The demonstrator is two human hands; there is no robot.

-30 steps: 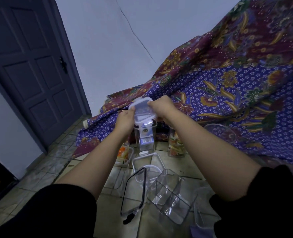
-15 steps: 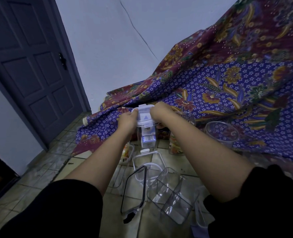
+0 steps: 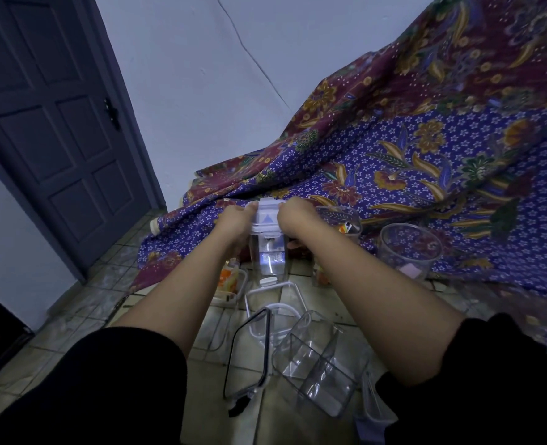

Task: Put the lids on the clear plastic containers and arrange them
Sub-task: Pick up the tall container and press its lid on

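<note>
Finding: lid (image 3: pixel 267 216) sits atop tall clear container (image 3: pixel 270 261), which stands upright on tiled floor (image 3: pixel 314 290) beside cloth (image 3: pixel 426 175) edge. Fingers of left hand (image 3: pixel 235 220) and right hand (image 3: pixel 294 216) clasp opposite lid sides, equally near. Seating likely needs downward pressure along the container's vertical axis.

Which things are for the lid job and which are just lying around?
For the job: white lid, held by left hand and right hand on the tall clear container; round clear container; black-rimmed lid; divided clear container.
Just lying about: patterned cloth; door.
</note>
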